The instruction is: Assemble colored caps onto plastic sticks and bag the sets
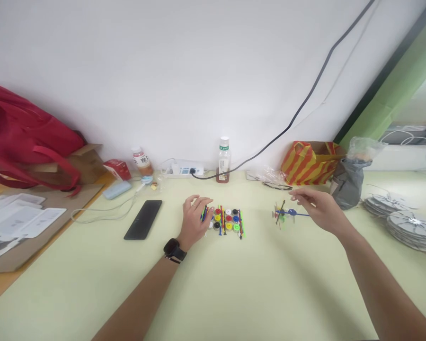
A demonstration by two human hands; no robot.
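My left hand [196,219], with a dark watch on its wrist, rests over the left end of a grid of small round coloured pieces [228,219]. Its thumb and fingers are apart, around a bundle of thin coloured sticks [204,213] that it partly covers. More sticks [241,223] lie in upright rows between and beside the round pieces. Over to the right, my right hand [317,208] hovers with thumb and forefinger pinched; anything between them is too small to make out. Below its fingertips is a loose pile of thin coloured pointers [281,214], one long and blue.
A black phone [143,219] lies left of my left hand. Along the wall stand a bottle [223,161], a power strip [184,169] and a striped bag [307,163]. Stacked white discs [413,225] sit at right. A black cable [287,128] hangs across the wall.
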